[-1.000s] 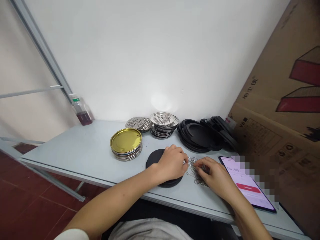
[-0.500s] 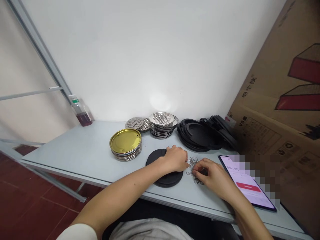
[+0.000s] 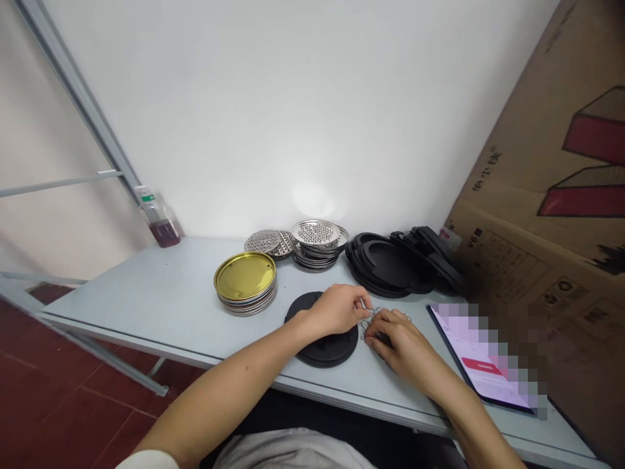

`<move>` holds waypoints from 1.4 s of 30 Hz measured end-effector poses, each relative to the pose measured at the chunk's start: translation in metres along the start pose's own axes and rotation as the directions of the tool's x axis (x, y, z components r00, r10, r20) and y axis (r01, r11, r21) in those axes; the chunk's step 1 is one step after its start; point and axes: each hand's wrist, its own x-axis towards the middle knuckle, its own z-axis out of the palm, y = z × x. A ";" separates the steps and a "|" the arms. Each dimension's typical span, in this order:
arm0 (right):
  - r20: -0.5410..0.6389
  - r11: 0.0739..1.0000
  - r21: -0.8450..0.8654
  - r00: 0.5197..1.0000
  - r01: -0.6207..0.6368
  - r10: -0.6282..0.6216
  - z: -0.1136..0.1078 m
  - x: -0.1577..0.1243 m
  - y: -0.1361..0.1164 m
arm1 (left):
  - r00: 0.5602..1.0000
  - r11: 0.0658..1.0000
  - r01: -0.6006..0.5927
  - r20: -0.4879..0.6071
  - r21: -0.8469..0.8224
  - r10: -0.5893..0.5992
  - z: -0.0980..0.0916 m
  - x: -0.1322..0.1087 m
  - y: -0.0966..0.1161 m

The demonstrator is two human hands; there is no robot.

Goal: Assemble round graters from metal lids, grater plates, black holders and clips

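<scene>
A pile of small metal rings (image 3: 365,324) lies on the table, partly hidden under my fingers. My right hand (image 3: 401,342) reaches down over the pile with its fingers curled together; what they pinch is hidden. Just left of it, my left hand (image 3: 343,309) has its fingertips bent together at the edge of the rings, and I cannot make out what is between them. Beneath my left hand and wrist lies a round black plastic disc (image 3: 325,355), flat near the table's front edge.
A stack of round lids with a gold top (image 3: 245,276) stands left. Behind are perforated metal grater discs (image 3: 317,233) and black plastic round parts (image 3: 390,264). A tablet (image 3: 483,365) lies right, beside a large cardboard box (image 3: 527,260). A bottle (image 3: 161,221) stands back left.
My right hand has moved left over the rings, closer to my left hand. My left hand has shifted slightly, its fingers now reaching toward the rings.
</scene>
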 end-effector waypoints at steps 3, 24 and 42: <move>0.005 0.999 -0.033 1.000 0.016 -0.016 0.000 -0.001 -0.003 | 0.998 0.991 -0.008 -0.057 -0.131 0.000 -0.012 -0.016 -0.007; 0.063 0.986 -0.133 0.992 -0.100 0.110 -0.004 0.010 -0.020 | 0.963 0.933 0.091 -0.206 -0.348 -0.171 -0.025 -0.080 -0.037; 0.053 0.996 -0.046 0.996 -0.071 0.074 -0.009 0.005 -0.020 | 0.958 0.958 0.066 -0.250 -0.278 -0.138 -0.021 -0.087 -0.040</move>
